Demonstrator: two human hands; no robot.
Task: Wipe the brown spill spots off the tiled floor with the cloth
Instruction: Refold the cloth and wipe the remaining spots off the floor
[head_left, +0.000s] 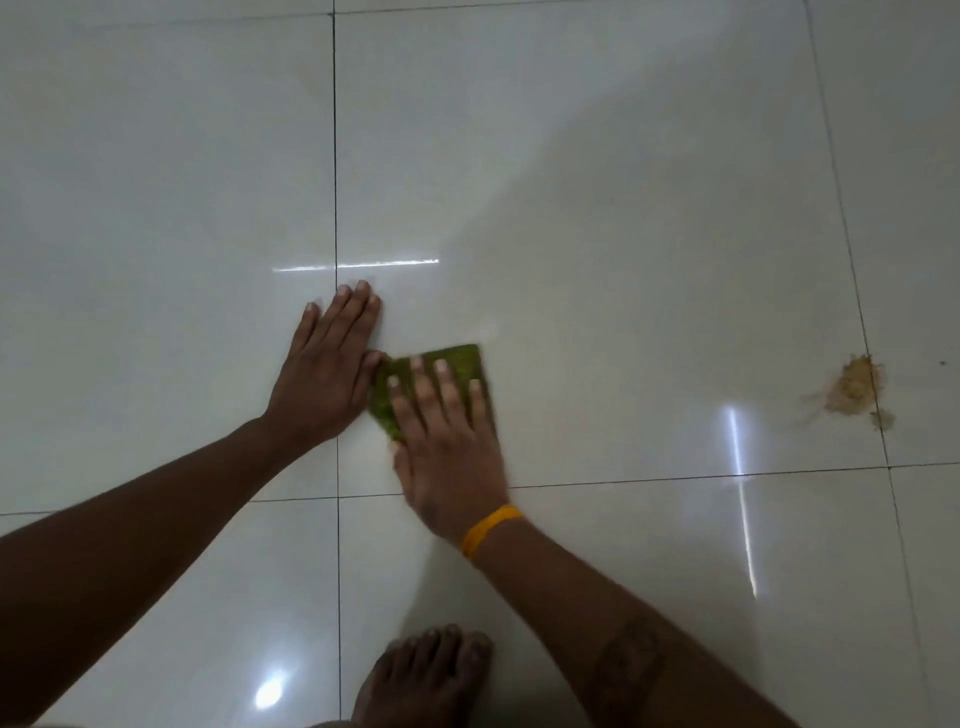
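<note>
A folded green cloth (457, 358) lies flat on the glossy white tiled floor (623, 208) near the middle of the view. My right hand (449, 447), with a yellow band on the wrist, presses down on the cloth with fingers spread. Flat on the bare tile just left of the cloth rests my left hand (327, 374), its thumb touching the cloth's left corner. A brown spill spot (852, 387) with small splashes sits far to the right, on a tile joint, well apart from the cloth.
My bare foot (421, 675) stands on the tile at the bottom edge, below my right forearm. Dark grout lines (335, 156) cross the floor. Bright light reflections streak the tiles.
</note>
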